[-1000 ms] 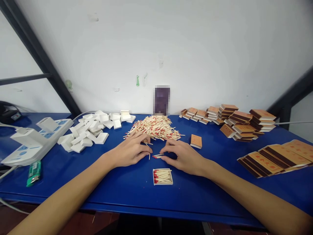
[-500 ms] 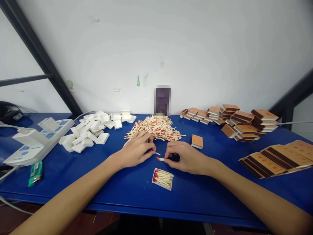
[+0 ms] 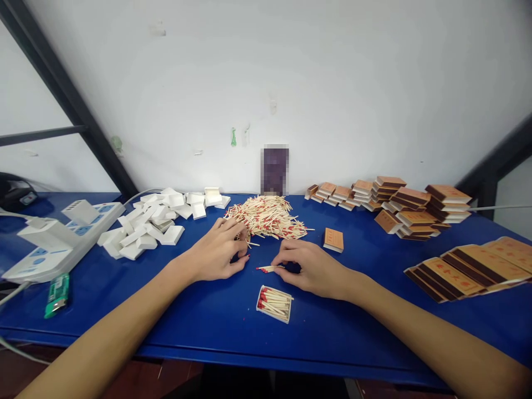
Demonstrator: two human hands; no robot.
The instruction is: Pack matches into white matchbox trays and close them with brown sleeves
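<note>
Between the thumb and fingertips of my right hand [image 3: 311, 269] a few matches [image 3: 266, 269] are pinched, their red heads pointing left. My left hand [image 3: 220, 250] is curled at the left front edge of a large heap of loose matches [image 3: 270, 217]. A small red spot shows at its fingertips, but what they hold is too small to make out. Just in front of my right hand lies a white matchbox tray [image 3: 273, 317], filled with matches [image 3: 275, 302] whose heads face left. One closed matchbox [image 3: 333, 239] rests beyond my right hand.
White empty trays [image 3: 155, 221] are piled at the left, beside a power strip [image 3: 62, 241] and a green packet [image 3: 57, 295]. Stacked matchboxes [image 3: 409, 208] stand at the back right, with a row of matchbox sleeves [image 3: 469, 269] nearer. All lie on the blue table [image 3: 199, 327].
My left hand has drawn away to the left from my right hand. My right hand has shifted slightly left, and the matches in it now stick out in a looser fan.
</note>
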